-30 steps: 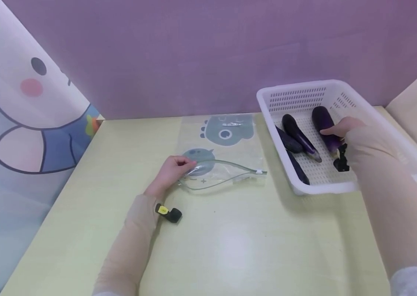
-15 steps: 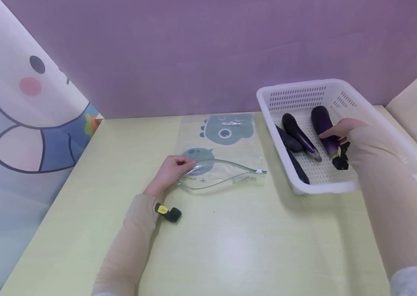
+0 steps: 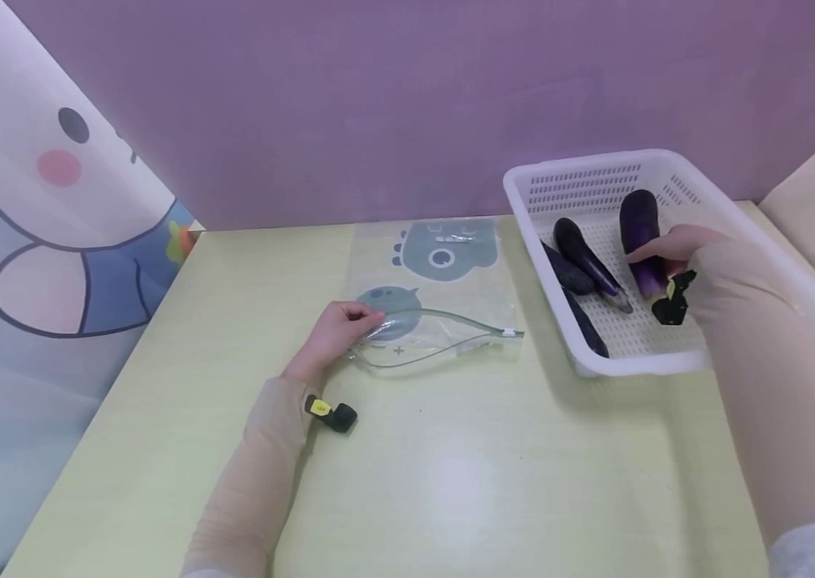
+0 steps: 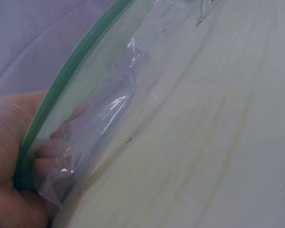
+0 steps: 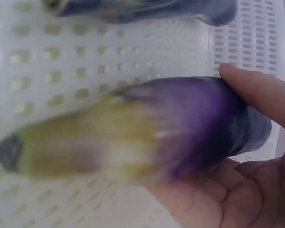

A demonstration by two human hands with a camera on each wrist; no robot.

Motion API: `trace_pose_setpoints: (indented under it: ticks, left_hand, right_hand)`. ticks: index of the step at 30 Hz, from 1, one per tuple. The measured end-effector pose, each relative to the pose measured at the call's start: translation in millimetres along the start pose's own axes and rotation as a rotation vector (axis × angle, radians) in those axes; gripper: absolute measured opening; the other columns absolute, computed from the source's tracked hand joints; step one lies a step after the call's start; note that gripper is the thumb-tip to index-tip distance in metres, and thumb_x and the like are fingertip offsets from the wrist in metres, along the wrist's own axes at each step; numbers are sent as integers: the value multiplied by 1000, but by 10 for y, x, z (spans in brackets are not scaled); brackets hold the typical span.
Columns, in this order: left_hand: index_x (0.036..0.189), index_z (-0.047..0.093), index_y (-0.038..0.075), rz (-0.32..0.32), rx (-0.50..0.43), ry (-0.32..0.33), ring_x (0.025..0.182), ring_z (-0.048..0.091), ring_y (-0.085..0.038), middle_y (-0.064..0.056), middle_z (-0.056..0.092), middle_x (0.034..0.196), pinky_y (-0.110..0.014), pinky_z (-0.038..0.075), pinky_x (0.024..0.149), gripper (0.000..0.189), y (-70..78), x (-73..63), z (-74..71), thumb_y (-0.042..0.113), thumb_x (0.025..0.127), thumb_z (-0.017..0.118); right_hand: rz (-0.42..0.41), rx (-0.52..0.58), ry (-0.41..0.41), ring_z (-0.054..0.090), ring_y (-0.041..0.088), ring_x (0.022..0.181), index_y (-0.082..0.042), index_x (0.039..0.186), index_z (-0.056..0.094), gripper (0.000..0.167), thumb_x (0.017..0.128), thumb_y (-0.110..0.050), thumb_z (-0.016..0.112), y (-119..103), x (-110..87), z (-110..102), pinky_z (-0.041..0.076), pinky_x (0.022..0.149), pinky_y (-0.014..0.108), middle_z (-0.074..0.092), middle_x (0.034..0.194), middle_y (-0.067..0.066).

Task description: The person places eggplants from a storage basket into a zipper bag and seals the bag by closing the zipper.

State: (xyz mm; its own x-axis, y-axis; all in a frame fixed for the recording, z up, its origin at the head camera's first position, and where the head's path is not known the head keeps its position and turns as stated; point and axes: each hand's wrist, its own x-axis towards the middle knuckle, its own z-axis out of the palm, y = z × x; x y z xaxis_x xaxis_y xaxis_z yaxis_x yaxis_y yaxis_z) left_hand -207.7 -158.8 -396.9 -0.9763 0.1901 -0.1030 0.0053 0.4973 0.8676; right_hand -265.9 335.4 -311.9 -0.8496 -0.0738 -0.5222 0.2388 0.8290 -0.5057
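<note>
My right hand [image 3: 678, 245] grips a dark purple eggplant [image 3: 640, 221] inside the white basket. In the right wrist view the thumb lies on one side of the eggplant [image 5: 190, 123] and the curled fingers on the other, its yellowish stem end toward the camera. My left hand [image 3: 340, 327] pinches the green zip edge of a clear zip bag [image 3: 443, 293] with dinosaur prints, lying on the table. The bag's mouth gapes, and its white slider sits at the right end. Through the film [image 4: 99, 109], the left wrist view shows the fingertips.
Beside the held one, several more eggplants [image 3: 590, 261] lie along the left side of the white perforated basket [image 3: 638, 368]. The basket stands at the right of the pale wooden table [image 3: 443, 466]. Behind rises a purple wall [image 3: 342, 112]; a cartoon-printed sheet [image 3: 53, 241] hangs at left.
My right hand has shifted the eggplant slightly up and to the right within the basket. The left hand and the bag have stayed in place.
</note>
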Motion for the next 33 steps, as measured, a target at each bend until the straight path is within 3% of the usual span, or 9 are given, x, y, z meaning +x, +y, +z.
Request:
trace_pose_setpoints:
  ticks: [3,5,10,12,18,24,26,33]
  left_hand:
    - [95,70,1,-3,-6,-2,84,53,-16,-4,66,88,-26,42,74,23,-3,1,8,23,90,65]
    - [95,70,1,-4,-9,-1,84,52,-16,-4,65,88,-26,42,74,23,1,1,5,23,90,64]
    - [95,70,1,2,-16,7,85,52,-17,-5,65,89,-26,42,75,22,13,1,-4,22,90,64]
    - [95,70,1,-6,-18,6,85,53,-17,-5,65,89,-26,42,76,22,13,-13,1,22,90,65]
    - [96,70,2,-15,-9,-2,88,53,-18,-7,66,92,-27,42,79,23,41,10,2,24,90,65]
    - [96,70,2,-6,1,-2,87,53,-17,-6,65,90,-26,43,79,23,52,28,-6,23,90,65]
    - [96,70,1,-12,1,-2,86,53,-17,-6,65,90,-26,43,78,22,38,11,-4,22,90,65]
    - [95,70,1,-10,-18,3,86,54,-16,-5,65,89,-26,43,78,22,4,0,20,22,89,65]
  right_hand:
    - [5,27,0,54,4,58,2,81,52,41,89,-38,57,2,18,-4,48,61,20,50,63,-2]
    - [-3,107,9,55,4,59,5,86,48,44,90,-38,55,6,30,-11,52,62,21,50,69,4]
    - [-29,442,11,57,0,70,5,105,37,48,91,-36,56,19,59,-35,54,70,21,54,83,-1]
    - [-32,531,-3,57,-2,72,0,105,37,42,91,-35,57,28,74,-36,52,72,19,53,81,-9]
    - [-53,683,-72,58,-3,76,-8,107,36,34,92,-28,59,29,99,-112,52,74,19,55,82,-16]
    - [-109,960,-139,64,7,80,-13,99,48,11,93,-8,56,-31,73,-132,55,74,28,63,85,-7]
    - [-127,1036,-151,66,11,81,-14,103,46,16,93,-6,55,-53,64,-118,56,74,31,64,86,-3]
    - [-238,1139,-156,68,16,84,-16,110,45,22,95,-1,50,-31,21,-114,56,73,35,65,92,2]
